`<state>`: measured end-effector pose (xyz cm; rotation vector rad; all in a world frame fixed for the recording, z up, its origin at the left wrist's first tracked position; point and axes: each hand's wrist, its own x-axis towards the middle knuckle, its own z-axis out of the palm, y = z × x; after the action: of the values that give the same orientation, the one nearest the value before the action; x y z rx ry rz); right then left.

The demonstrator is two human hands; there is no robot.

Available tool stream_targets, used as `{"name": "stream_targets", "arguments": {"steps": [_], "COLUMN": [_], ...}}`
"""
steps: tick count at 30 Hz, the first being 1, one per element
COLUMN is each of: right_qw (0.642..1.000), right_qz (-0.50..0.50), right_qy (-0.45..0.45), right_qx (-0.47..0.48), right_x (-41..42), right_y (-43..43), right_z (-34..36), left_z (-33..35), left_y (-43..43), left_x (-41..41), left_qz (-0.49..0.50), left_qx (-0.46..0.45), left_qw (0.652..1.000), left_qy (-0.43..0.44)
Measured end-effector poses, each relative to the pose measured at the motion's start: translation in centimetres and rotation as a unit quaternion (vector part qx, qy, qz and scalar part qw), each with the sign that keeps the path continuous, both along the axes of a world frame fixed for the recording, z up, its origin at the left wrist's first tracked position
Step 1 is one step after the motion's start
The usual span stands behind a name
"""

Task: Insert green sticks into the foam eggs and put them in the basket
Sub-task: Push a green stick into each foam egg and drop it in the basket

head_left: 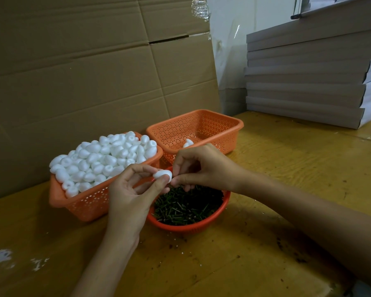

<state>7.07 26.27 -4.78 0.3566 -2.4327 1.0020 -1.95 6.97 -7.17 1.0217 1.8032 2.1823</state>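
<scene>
My left hand [131, 189] pinches a white foam egg [162, 174] between thumb and fingers, above the round red bowl [223, 202] full of green sticks [186, 206]. My right hand [201, 166] meets the egg's right end with fingertips pinched; the stick between them is hidden. An orange basket [88, 202] at the left is heaped with foam eggs [103, 157]. A second orange basket [229, 129] behind holds a single foam egg [188, 143].
A large cardboard sheet [84, 71] stands behind the baskets. Stacked grey flat boxes [304, 82] fill the back right of the wooden table [287, 168]. White foam crumbs [0, 256] lie near the left front edge.
</scene>
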Motion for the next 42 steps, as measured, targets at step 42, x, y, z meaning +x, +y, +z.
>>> {"name": "stream_targets", "arguments": {"steps": [42], "right_qw": [1.000], "right_qz": [-0.011], "right_qy": [0.007], "right_qx": [0.014], "right_x": [-0.11], "right_y": [0.05], "right_z": [-0.29], "left_z": [-0.23], "left_y": [0.08], "left_x": [-0.23], "left_qz": [0.009], "left_qx": [-0.005], "left_qw": [1.000], "left_qy": [-0.010]}}
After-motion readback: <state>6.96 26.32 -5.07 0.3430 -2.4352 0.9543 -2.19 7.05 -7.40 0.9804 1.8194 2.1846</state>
